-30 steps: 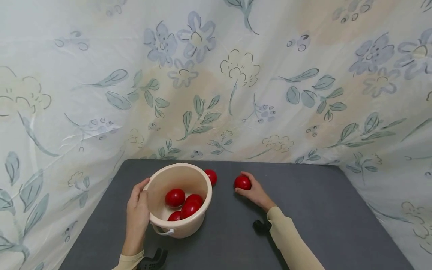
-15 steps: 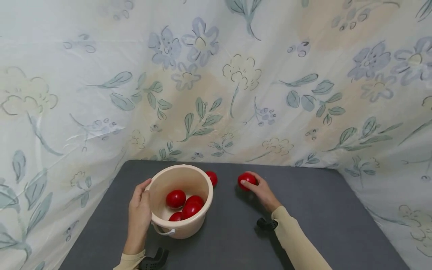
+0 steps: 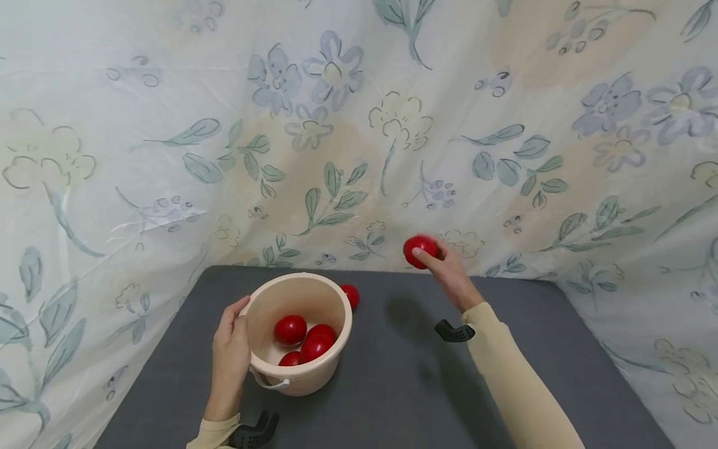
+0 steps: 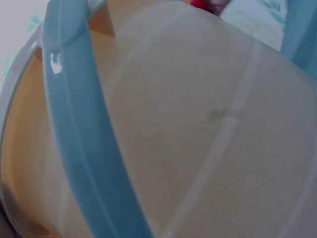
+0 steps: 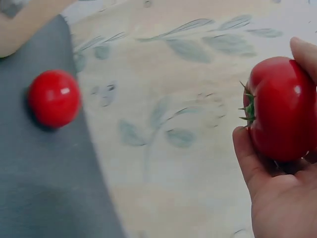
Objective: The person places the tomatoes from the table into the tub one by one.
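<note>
At the left, my left hand (image 3: 231, 346) grips the rim of a cream plastic bucket (image 3: 305, 379), which leans toward me. Several red tomatoes (image 3: 290, 329) lie on its bottom. In the left wrist view the bucket's wall (image 4: 178, 109) and its pale handle (image 4: 79, 109) fill most of the picture. My right hand (image 3: 455, 282) holds a red tomato (image 3: 419, 252) up in the air, to the right of the bucket. The right wrist view shows this tomato's green stem (image 5: 249, 107) between thumb and fingers.
One more tomato (image 3: 351, 296) sits on the dark grey table (image 3: 387, 399) just behind the bucket's right side, partly hidden by it. A floral cloth (image 3: 359, 137) hangs behind the table and along its sides. Each wrist carries a black camera mount (image 3: 454, 332).
My right hand has lifted the tomato off the table, moving up and slightly right. Its shadow now falls on the tabletop. The left hand and bucket stay put.
</note>
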`<control>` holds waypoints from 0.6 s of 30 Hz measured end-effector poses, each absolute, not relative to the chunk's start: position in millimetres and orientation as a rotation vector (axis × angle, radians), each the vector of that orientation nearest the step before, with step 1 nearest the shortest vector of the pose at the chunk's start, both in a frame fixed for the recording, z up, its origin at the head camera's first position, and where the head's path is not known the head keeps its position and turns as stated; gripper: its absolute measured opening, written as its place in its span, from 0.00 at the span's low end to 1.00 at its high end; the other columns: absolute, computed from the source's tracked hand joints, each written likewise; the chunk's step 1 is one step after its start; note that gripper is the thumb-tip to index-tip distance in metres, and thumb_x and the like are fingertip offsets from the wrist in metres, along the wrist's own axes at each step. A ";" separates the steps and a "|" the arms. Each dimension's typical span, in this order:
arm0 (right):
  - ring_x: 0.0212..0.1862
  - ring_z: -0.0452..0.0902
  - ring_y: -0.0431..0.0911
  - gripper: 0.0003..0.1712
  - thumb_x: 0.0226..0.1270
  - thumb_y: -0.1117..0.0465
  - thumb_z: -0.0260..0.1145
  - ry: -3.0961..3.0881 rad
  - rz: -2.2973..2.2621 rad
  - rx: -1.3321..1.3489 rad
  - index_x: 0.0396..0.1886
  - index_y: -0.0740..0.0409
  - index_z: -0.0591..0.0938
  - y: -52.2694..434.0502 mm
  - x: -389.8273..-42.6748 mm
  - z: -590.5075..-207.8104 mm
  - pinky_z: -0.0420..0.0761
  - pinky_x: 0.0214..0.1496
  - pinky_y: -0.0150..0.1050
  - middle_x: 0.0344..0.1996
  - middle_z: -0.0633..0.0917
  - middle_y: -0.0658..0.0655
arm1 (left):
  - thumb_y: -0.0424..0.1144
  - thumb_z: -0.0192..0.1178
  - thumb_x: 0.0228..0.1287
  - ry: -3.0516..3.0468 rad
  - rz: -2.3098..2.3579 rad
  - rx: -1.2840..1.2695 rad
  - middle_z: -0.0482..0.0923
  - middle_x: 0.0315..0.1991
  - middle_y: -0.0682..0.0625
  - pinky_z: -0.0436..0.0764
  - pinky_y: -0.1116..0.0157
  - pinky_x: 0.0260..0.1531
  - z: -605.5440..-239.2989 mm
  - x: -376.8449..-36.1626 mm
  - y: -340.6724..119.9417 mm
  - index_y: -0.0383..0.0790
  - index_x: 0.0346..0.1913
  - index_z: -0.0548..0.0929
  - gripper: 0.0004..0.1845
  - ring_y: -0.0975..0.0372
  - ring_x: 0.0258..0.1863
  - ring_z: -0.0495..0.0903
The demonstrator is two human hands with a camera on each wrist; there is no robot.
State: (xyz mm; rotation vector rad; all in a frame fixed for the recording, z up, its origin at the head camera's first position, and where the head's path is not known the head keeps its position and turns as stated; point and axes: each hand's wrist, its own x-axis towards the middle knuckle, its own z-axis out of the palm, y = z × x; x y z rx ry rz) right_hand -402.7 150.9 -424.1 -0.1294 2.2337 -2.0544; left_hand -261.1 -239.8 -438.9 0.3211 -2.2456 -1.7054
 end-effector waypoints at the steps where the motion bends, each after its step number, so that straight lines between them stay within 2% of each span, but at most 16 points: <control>1: 0.69 0.64 0.50 0.39 0.68 0.41 0.68 2.244 -2.058 -0.144 0.73 0.44 0.66 151.4 -404.9 -416.5 0.73 0.68 0.43 0.69 0.71 0.53 | 0.39 0.33 0.79 -2.243 -1.706 0.325 0.67 0.74 0.39 0.67 0.34 0.67 -438.5 -261.5 -239.9 0.40 0.72 0.70 0.25 0.44 0.72 0.68; 5: 0.68 0.65 0.49 0.37 0.70 0.42 0.66 2.260 -2.094 -0.212 0.74 0.46 0.67 154.8 -413.0 -394.2 0.77 0.64 0.33 0.69 0.71 0.53 | 0.39 0.33 0.79 -2.244 -1.708 0.343 0.67 0.74 0.40 0.67 0.34 0.67 -438.2 -262.8 -240.4 0.40 0.71 0.70 0.25 0.45 0.72 0.67; 9: 0.68 0.65 0.49 0.37 0.70 0.46 0.67 2.288 -2.099 -0.248 0.75 0.46 0.66 159.2 -416.7 -379.7 0.79 0.58 0.28 0.70 0.71 0.54 | 0.39 0.34 0.79 -2.245 -1.710 0.343 0.67 0.74 0.39 0.67 0.34 0.67 -438.8 -262.3 -240.6 0.40 0.71 0.71 0.25 0.45 0.72 0.67; 12: 0.68 0.64 0.49 0.37 0.70 0.46 0.67 2.317 -2.094 -0.261 0.75 0.45 0.66 161.0 -417.5 -370.8 0.80 0.56 0.28 0.70 0.71 0.53 | 0.39 0.33 0.80 -2.243 -1.716 0.325 0.66 0.75 0.39 0.67 0.34 0.67 -438.9 -261.8 -240.8 0.39 0.71 0.71 0.25 0.44 0.72 0.67; 18: 0.68 0.65 0.49 0.38 0.69 0.47 0.69 2.330 -2.087 -0.309 0.75 0.44 0.67 151.6 -422.0 -355.2 0.82 0.57 0.34 0.69 0.72 0.51 | 0.38 0.34 0.80 -2.247 -1.718 0.323 0.66 0.75 0.39 0.66 0.34 0.67 -439.2 -262.5 -240.8 0.40 0.72 0.70 0.25 0.44 0.73 0.66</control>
